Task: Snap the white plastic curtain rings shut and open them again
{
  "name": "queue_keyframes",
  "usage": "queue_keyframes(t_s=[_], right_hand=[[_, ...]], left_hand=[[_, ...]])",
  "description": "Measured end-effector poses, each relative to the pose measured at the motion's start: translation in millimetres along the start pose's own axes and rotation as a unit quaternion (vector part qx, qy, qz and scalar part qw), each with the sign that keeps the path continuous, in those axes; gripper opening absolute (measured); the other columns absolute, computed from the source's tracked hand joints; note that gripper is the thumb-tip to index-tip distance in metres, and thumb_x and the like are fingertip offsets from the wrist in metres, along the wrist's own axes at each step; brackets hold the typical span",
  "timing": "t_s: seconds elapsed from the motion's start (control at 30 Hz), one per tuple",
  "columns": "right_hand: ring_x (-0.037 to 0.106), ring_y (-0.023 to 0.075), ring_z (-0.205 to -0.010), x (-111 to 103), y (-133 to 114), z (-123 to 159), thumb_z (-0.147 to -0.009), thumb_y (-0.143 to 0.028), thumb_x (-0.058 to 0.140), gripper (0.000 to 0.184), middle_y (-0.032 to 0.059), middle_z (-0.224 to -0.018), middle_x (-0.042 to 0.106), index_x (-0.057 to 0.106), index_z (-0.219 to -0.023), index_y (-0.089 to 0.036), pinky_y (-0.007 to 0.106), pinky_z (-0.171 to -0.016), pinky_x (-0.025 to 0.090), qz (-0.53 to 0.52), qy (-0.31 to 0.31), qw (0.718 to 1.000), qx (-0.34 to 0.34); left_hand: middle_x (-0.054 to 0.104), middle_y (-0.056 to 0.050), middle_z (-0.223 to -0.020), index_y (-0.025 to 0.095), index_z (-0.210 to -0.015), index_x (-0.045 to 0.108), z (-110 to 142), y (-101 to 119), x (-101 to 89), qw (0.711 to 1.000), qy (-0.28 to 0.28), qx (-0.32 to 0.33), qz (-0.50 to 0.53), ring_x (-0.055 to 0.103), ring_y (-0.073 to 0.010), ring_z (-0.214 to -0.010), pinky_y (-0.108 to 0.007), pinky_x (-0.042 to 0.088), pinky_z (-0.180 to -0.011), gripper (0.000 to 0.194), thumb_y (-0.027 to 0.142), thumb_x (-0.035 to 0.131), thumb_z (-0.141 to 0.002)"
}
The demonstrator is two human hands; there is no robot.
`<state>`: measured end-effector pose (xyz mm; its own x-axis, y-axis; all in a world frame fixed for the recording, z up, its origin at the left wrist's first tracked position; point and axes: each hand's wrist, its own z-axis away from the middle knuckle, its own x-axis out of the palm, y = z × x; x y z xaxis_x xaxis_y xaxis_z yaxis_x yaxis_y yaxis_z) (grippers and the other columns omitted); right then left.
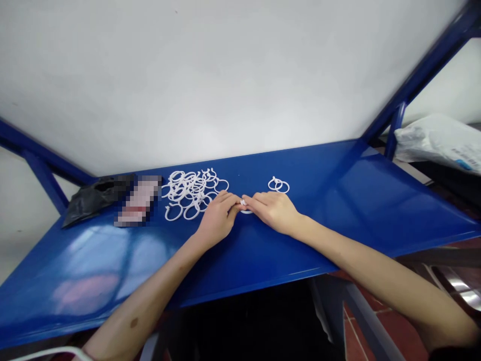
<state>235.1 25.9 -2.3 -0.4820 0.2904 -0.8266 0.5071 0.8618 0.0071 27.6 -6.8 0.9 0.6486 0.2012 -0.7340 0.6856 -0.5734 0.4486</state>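
My left hand and my right hand meet on the blue shelf, fingertips pinched together on one small white plastic ring. Most of that ring is hidden by the fingers. A pile of several white rings lies just left of my left hand. Two joined white rings lie behind my right hand.
A black plastic bag and a blurred pinkish packet sit at the shelf's left end. A white wall rises behind. Blue frame posts stand at both ends, and a white bag lies beyond at right.
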Motion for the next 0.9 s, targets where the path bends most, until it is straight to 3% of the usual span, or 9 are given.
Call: queue_keyframes(t_s=[0.1,0.23,0.37,0.63,0.77,0.9], right_hand=[[0.070,0.0144,-0.077,-0.8,1.7,-4.0,-0.105,-0.032,0.050,0.035,0.0046,-0.095,0.075,0.056,-0.136,-0.018,0.026,-0.068,0.052,-0.170,0.024,0.979,0.113],[0.072,0.0151,-0.079,-1.5,4.8,-5.3,-0.100,-0.030,0.059,0.014,0.0027,-0.095,0.077,0.065,-0.109,-0.020,0.026,-0.071,0.054,-0.295,0.024,0.942,0.157],[0.073,0.0186,-0.089,-0.3,7.4,-3.6,-0.101,-0.026,0.058,0.012,0.0051,-0.095,0.077,0.066,-0.094,-0.020,0.030,-0.078,0.055,-0.276,0.035,0.954,0.110],[0.063,0.0170,-0.072,-4.0,3.8,0.0,-0.104,-0.021,0.048,0.021,0.0064,-0.082,0.072,0.067,-0.099,-0.017,0.029,-0.066,0.052,-0.184,0.049,0.982,0.005],[0.066,0.0181,-0.079,-6.3,-1.2,-4.3,-0.105,-0.029,0.048,0.023,0.0080,-0.090,0.074,0.068,-0.101,-0.017,0.030,-0.070,0.054,-0.143,0.030,0.988,0.042],[0.068,0.0183,-0.087,-11.7,14.5,-7.8,-0.103,-0.030,0.052,0.021,0.0071,-0.101,0.074,0.071,-0.106,-0.020,0.030,-0.074,0.052,-0.097,0.033,0.986,0.130]], left_hand=[[0.065,0.000,-0.080,0.020,-0.087,0.063,-2.3,-3.7,-4.7,0.998,0.023,-0.056,0.015,0.059,-0.0150,-0.073,-0.027,0.045,-0.070,0.017,0.022,0.052,-0.100],[0.066,0.000,-0.080,0.021,-0.083,0.062,-2.1,-7.0,-5.3,0.998,-0.004,-0.062,0.006,0.059,-0.0148,-0.074,-0.026,0.045,-0.070,0.020,0.022,0.052,-0.099],[0.067,-0.001,-0.079,0.020,-0.079,0.061,1.1,-7.2,-2.2,0.998,-0.041,-0.039,-0.006,0.059,-0.0170,-0.079,-0.028,0.045,-0.072,0.023,0.017,0.049,-0.099],[0.067,-0.002,-0.079,0.020,-0.081,0.059,4.8,-1.4,-0.3,0.997,-0.055,-0.010,-0.051,0.058,-0.0182,-0.080,-0.030,0.047,-0.073,0.023,0.009,0.045,-0.096],[0.067,-0.004,-0.081,0.019,-0.088,0.063,0.1,-4.2,-3.5,0.994,-0.057,-0.004,-0.095,0.058,-0.0206,-0.082,-0.033,0.049,-0.075,0.024,0.021,0.044,-0.102],[0.072,-0.009,-0.102,0.017,-0.109,0.067,-3.7,-13.8,-6.1,0.985,-0.030,-0.009,-0.171,0.058,-0.0275,-0.101,-0.042,0.049,-0.092,0.026,0.038,0.054,-0.100]])
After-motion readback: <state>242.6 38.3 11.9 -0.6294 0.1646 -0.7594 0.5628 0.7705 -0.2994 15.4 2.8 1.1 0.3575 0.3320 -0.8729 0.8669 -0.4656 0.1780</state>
